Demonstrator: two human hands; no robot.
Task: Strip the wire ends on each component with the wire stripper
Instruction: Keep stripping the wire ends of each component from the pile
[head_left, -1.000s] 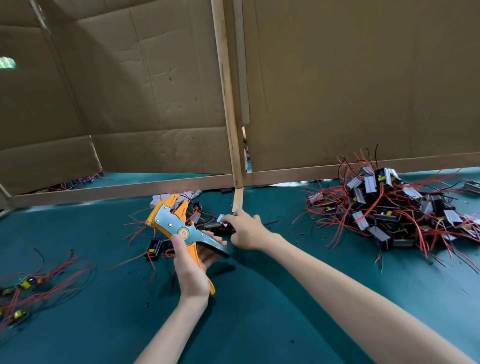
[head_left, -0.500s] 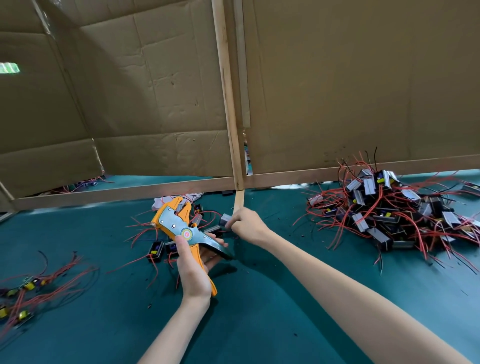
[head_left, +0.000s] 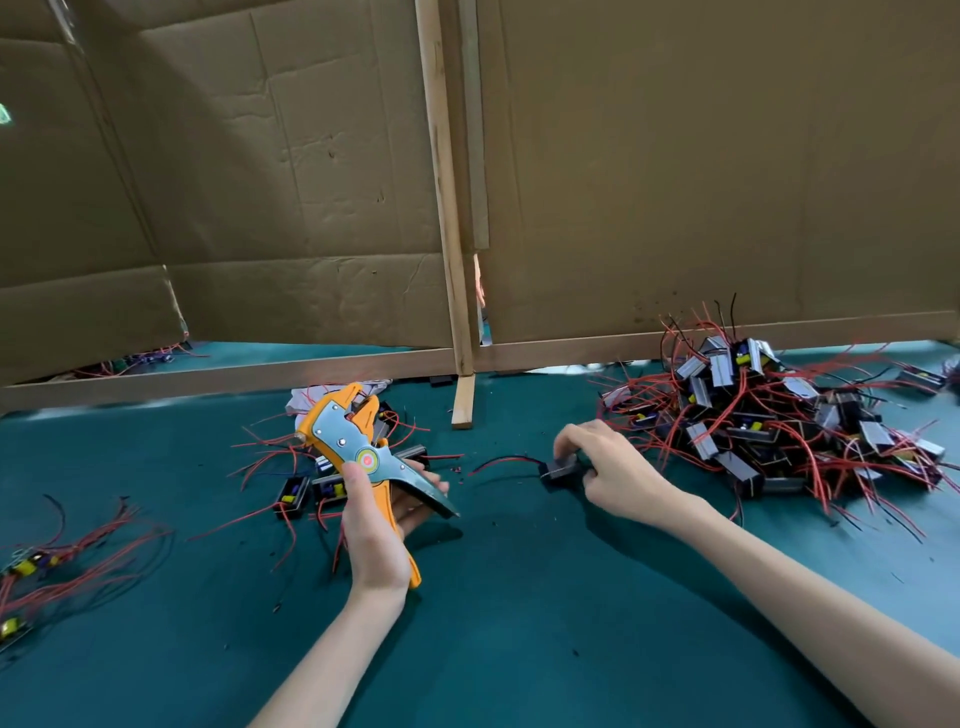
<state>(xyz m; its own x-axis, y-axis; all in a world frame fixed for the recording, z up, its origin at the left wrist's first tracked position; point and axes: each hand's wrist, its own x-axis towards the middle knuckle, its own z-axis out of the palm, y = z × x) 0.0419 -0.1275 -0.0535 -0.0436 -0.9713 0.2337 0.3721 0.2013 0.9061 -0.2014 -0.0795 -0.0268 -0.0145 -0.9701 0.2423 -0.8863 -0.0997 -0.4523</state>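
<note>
1. Head view: a cardboard partition (head_left: 675, 156) stands along the far edge of the green worktop (head_left: 519, 623).
2. A big pile of components (head_left: 779, 415), black blocks with red wires, lies toward the far right corner.
3. A smaller scatter of components (head_left: 306, 493) lies left of centre, behind the tool; I cannot tell whether their ends are bare.
4. The wire stripper (head_left: 353, 441), orange and grey, is held above the worktop left of centre. The left hand (head_left: 371, 535) is wrapped round its handles, which stand apart.
5. The right hand (head_left: 613, 473) pinches one component (head_left: 558, 472) resting on the worktop just beside the big pile, its wires trailing left.
6. The step in hand looks like fetching a fresh piece. Next, a wire end must be fed squarely between the stripper's jaws before the squeeze.
</note>
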